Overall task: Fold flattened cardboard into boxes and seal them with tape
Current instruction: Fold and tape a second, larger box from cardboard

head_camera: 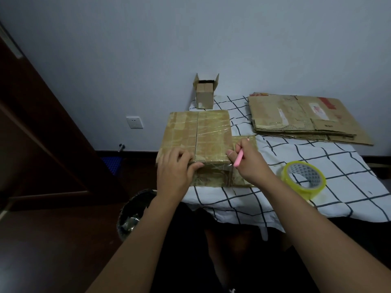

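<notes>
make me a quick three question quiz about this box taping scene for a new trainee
1. True or false: the tape roll sits on top of the box.
2. What does the right hand hold? A) pink cutter B) scissors C) marker
3. Where does the flattened cardboard stack lie relative to the box?

Key: 1. False, it lies on the checked cloth. 2. A. 3. Behind it, to the right.

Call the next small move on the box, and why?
Probably cut the tape at the box's near edge: left hand presses the top down there, right hand holds a pink cutter at that corner, and the tape roll lies aside.
</notes>
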Demonstrator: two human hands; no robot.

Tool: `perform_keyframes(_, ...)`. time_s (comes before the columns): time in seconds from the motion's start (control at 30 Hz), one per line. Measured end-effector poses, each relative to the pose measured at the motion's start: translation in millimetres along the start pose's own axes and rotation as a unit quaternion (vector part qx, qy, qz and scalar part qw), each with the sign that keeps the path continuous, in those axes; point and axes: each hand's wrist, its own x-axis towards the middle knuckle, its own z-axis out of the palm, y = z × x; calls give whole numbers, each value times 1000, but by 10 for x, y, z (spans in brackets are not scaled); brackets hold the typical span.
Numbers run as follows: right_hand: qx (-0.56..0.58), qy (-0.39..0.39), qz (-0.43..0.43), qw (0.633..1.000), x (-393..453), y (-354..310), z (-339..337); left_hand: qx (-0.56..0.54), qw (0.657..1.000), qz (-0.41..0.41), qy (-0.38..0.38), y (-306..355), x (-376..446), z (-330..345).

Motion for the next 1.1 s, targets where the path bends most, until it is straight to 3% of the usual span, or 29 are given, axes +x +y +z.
perform_keyframes(0.33, 6, 7, -1, 1000, 6, 47, 14, 69, 997, -17, -6, 105, 58, 9)
perform_keyframes(0.57, 19, 5, 0, 1000, 19, 78, 26, 11, 999, 16, -45, 279, 70, 111)
perform_keyframes(1.1, 75, -12, 21, 997, 5, 61, -17, 71, 995, -55, -50, 460, 158, 179)
